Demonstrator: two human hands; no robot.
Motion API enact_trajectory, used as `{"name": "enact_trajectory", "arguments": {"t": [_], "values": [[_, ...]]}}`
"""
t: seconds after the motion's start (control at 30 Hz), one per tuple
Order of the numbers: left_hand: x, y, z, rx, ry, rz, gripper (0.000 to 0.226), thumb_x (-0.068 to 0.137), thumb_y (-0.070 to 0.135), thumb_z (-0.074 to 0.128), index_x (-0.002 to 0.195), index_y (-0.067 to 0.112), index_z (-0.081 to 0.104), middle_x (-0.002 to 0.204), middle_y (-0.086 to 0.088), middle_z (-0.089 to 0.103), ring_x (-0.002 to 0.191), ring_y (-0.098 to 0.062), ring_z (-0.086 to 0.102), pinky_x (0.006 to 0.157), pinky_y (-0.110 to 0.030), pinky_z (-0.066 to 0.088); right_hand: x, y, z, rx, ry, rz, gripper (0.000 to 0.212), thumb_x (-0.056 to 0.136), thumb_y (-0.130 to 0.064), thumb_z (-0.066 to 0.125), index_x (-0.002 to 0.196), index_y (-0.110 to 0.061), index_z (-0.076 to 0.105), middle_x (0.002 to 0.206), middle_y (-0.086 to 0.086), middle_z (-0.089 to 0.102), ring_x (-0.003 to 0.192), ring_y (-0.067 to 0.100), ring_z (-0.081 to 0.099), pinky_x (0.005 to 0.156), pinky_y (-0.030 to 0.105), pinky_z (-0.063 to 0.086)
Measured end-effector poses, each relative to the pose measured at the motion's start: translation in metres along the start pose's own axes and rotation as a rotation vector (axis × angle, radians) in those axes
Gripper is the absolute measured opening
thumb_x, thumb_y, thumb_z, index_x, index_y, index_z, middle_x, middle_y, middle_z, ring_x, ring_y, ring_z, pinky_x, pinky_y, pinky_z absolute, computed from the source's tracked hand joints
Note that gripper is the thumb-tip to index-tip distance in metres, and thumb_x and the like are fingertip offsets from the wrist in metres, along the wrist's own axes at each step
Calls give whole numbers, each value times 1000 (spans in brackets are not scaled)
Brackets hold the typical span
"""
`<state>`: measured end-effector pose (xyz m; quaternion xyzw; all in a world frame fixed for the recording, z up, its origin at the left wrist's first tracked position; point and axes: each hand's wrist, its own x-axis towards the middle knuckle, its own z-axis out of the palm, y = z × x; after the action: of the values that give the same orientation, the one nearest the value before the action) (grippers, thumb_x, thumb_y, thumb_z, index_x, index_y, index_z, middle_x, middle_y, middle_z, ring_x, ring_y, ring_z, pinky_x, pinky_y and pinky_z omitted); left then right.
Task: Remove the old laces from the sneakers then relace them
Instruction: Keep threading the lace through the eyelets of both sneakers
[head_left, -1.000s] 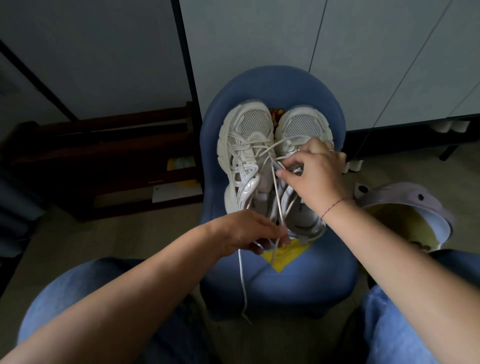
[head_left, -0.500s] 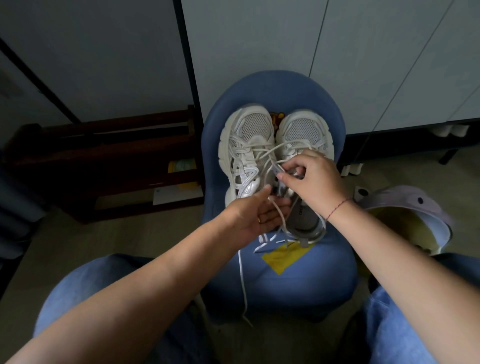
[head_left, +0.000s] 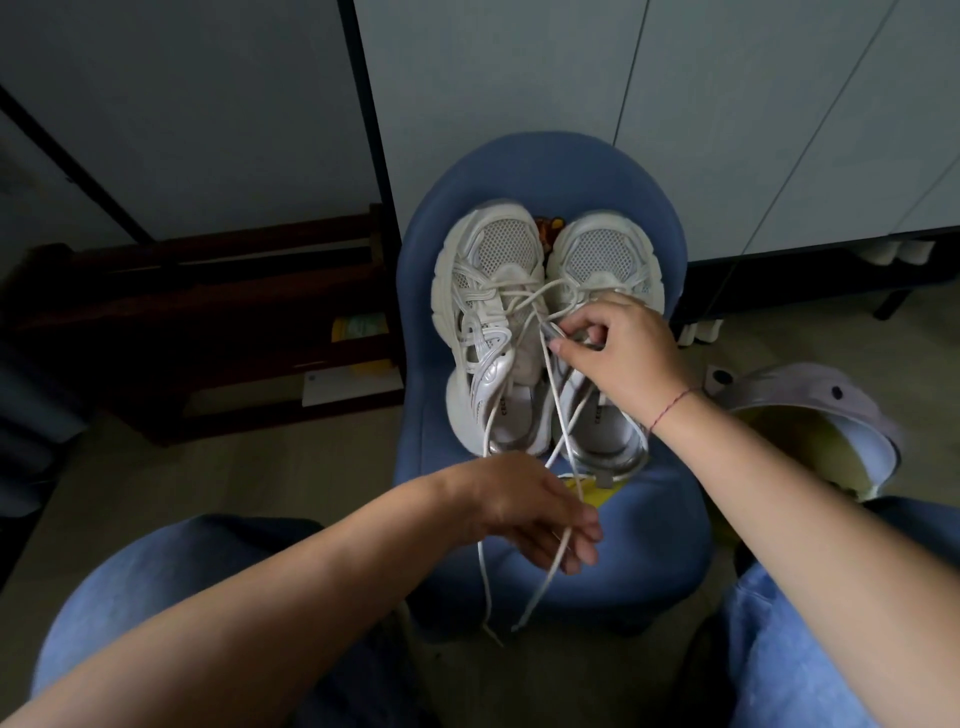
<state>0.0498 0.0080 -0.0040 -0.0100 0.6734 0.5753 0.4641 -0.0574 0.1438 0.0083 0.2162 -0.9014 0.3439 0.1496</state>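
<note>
On the blue chair (head_left: 649, 545) seat, 2 white sneakers (head_left: 491, 270) lie side by side, toes pointing away. The right hand (head_left: 623, 348) pinches the lace (head_left: 557, 415) at the eyelets of the sneaker on the right, while the left hand (head_left: 519, 504) curls loosely round its strands near the seat's front. A hard tug could drag a shoe off the seat, or snag the crossed strands into a knot.

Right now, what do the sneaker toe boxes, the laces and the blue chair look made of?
Sneaker toe boxes: white open mesh fabric, matte; the hole grid shows. Laces: thin round off-white cord, likely woven cotton or polyester; limp, no sheen. Blue chair: matte upholstery fabric over padding, judging by soft rounded edges; weave too fine to tell.
</note>
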Motion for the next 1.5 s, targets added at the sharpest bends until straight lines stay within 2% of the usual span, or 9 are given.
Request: {"name": "enact_trajectory", "arguments": {"t": [0.2, 0.37, 0.5, 0.7, 0.9, 1.13, 1.27, 1.43, 1.5], "values": [[8, 2, -13, -372, 282, 201, 16, 98, 23, 57, 96, 11, 67, 94, -6, 74, 79, -11, 70, 76, -21, 54, -1, -2, -1, -1, -17, 20, 9, 75, -25, 77, 78, -18, 72, 66, -15, 42, 65, 10, 46, 63, 26, 36], [11, 15, -19, -801, 401, 242, 31, 104, 33, 43, 94, 11, 62, 72, -1, 74, 63, -12, 71, 65, -26, 58, -1, -2, -1, -16, -4, 8, 9, 75, -25, 77, 77, -18, 72, 64, -15, 41, 65, 11, 47, 62, 27, 38], [9, 13, -10, -506, 371, 256, 30, 106, 23, 40, 95, 11, 64, 70, 0, 73, 61, -12, 70, 67, -24, 57, -1, -2, -2, -5, -11, 11, 8, 74, -24, 78, 76, -18, 72, 65, -15, 41, 64, 9, 45, 62, 27, 37], [3, 5, 4, 76, 24, 136, 26, 104, 20, 46, 94, 13, 68, 84, -1, 71, 73, -7, 67, 73, -19, 51, -1, -1, -2, 9, -17, 25, 9, 75, -24, 77, 79, -17, 72, 66, -16, 41, 61, 0, 42, 62, 24, 32], [3, 1, 2, 201, -56, 78, 23, 103, 20, 48, 99, 11, 68, 85, 1, 70, 76, -6, 66, 71, -15, 49, -1, -2, -2, 11, -17, 15, 10, 75, -24, 77, 79, -17, 72, 67, -17, 42, 63, 0, 43, 65, 25, 38], [7, -7, 5, 284, -80, 67, 24, 102, 21, 50, 97, 9, 71, 83, 0, 71, 78, -8, 65, 69, -15, 47, -1, -2, -2, -1, -27, 15, 9, 76, -25, 76, 79, -17, 72, 67, -15, 41, 66, 9, 45, 65, 27, 39], [12, -13, 10, 346, -22, 109, 33, 102, 19, 50, 110, -7, 68, 105, -23, 71, 75, -9, 63, 67, -13, 46, -1, -2, -2, 1, -24, 14, 9, 76, -25, 76, 78, -17, 72, 67, -15, 41, 65, 7, 43, 64, 27, 39], [16, -15, 10, 498, 60, 158, 31, 102, 23, 52, 107, -1, 71, 105, -15, 74, 79, -11, 65, 72, -12, 48, -1, -2, -1, 0, -20, 2, 10, 75, -25, 77, 76, -17, 72, 67, -15, 42, 67, 11, 47, 65, 31, 43], [17, -14, 3, 597, 206, 196, 35, 99, 33, 56, 97, 4, 75, 95, -10, 76, 80, -16, 69, 82, -24, 54, 0, -2, -1, 1, -30, 3, 10, 75, -25, 77, 77, -17, 71, 68, -14, 43, 68, 14, 49, 66, 33, 45]]}}
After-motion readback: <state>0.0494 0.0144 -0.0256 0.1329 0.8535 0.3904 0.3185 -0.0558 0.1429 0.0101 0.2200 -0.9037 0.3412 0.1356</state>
